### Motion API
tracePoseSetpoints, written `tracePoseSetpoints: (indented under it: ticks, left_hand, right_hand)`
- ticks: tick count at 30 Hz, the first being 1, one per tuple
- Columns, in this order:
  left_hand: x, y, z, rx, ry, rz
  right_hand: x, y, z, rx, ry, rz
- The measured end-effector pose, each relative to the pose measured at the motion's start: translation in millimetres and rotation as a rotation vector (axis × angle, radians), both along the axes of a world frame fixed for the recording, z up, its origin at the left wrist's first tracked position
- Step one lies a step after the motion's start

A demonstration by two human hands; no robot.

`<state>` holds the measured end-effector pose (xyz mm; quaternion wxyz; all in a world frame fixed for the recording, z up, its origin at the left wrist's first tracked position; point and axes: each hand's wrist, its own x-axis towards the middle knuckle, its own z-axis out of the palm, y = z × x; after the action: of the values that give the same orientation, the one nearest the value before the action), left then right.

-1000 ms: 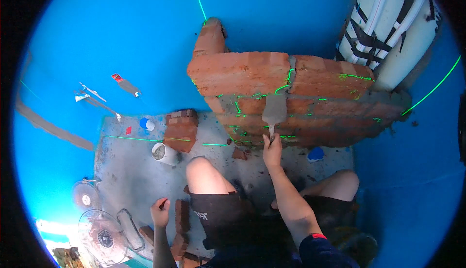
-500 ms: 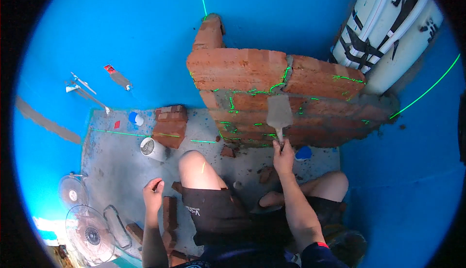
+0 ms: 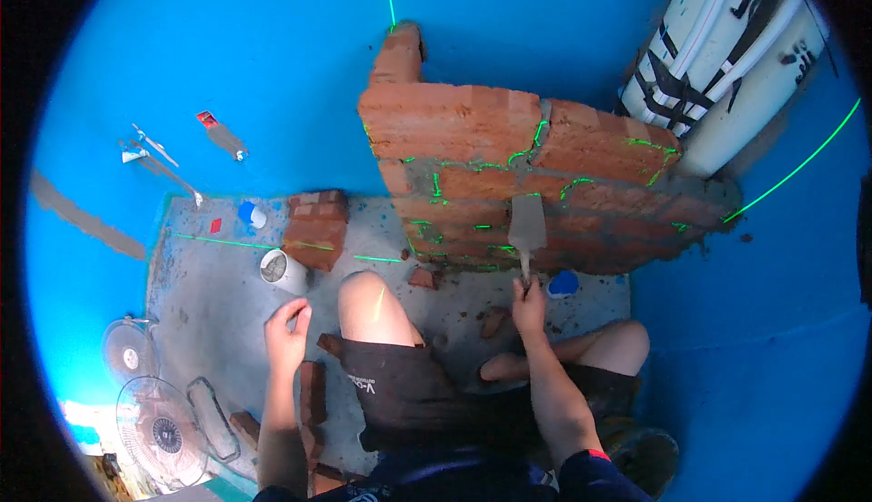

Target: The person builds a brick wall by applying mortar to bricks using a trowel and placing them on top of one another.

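Note:
My right hand is wrapped round the handle of a trowel. The trowel's grey, mortar-smeared blade points away from me, in front of the brick wall. Grey mortar fills the joints of that wall, and thin green laser light falls on its face. My left hand is raised over the floor left of my knee. Its fingers are curled toward the thumb, and nothing shows in them. Just beyond it stands a white bucket with grey material inside.
Stacked bricks stand beyond the bucket, and more bricks lie by my left forearm. A fan stands at lower left. White pipes rise at far right. A blue-and-white container sits at the wall's foot.
The trowel has come down the wall face, nearer to me, with my right hand. My left hand has risen farther from me, toward the bucket. The view has shifted slightly.

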<state>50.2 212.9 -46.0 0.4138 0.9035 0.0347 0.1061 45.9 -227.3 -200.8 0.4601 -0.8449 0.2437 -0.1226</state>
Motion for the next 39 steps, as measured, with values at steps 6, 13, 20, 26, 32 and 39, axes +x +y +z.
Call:
tracePoseSetpoints:
  ticks: [6,13,20,26,32,39]
  left_hand:
    - [90.5,-137.2,152.2,-0.035,-0.329,-0.436]
    - [192.0,-258.0,215.7,0.474,-0.599,-0.747]
    - [193.0,-282.9,220.1,0.584,-0.308,-0.709]
    - [190.6,-283.1,218.8,0.555,-0.308,-0.692]
    - [192.7,-279.0,213.4,0.551,-0.333,-0.676]
    - [196.3,-282.6,209.2,0.543,-0.402,-0.695]
  right_hand:
    - [-17.5,15.3,19.9,0.044,-0.179,-0.137]
    - [17.1,26.3,76.9,0.134,-0.146,0.016]
    - [27.9,7.9,74.6,0.147,-0.046,0.054]
    - [23.8,6.4,79.6,0.163,0.014,0.098]
    - [11.0,12.9,106.2,0.103,-0.079,0.053]
    - [8.8,10.9,159.0,-0.113,-0.371,0.024]
